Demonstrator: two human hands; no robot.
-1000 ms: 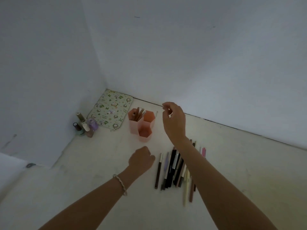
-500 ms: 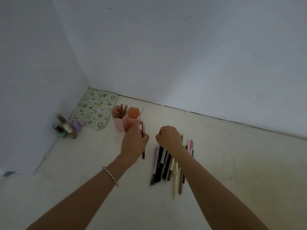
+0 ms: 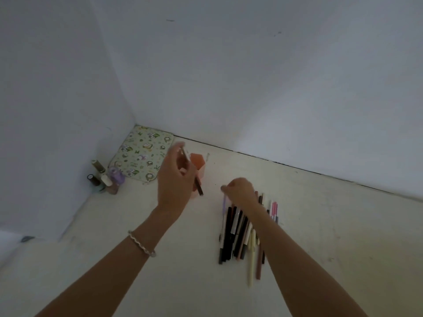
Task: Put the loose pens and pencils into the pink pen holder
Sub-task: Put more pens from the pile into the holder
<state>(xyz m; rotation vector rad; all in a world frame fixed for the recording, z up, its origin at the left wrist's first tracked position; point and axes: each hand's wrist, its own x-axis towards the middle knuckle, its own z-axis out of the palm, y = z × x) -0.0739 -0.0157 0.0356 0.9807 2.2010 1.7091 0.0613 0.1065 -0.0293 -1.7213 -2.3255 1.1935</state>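
Observation:
My left hand [image 3: 175,179] holds a dark brown pen [image 3: 194,177] tilted, its upper end between the fingers, right in front of the pink pen holder [image 3: 198,162], which it mostly hides. My right hand [image 3: 240,193] is down on the far end of the pile of loose pens and pencils [image 3: 240,232], fingers curled over them; what it grips is hidden. The pile lies on the pale floor, right of the holder.
A patterned green mat [image 3: 144,154] lies in the corner behind the holder. Several small bottles [image 3: 105,179] stand against the left wall. White walls close in at the left and the back.
My left hand has picked a dark pen off the floor and raised it to the holder. My right hand came down from above the holder onto the pile.

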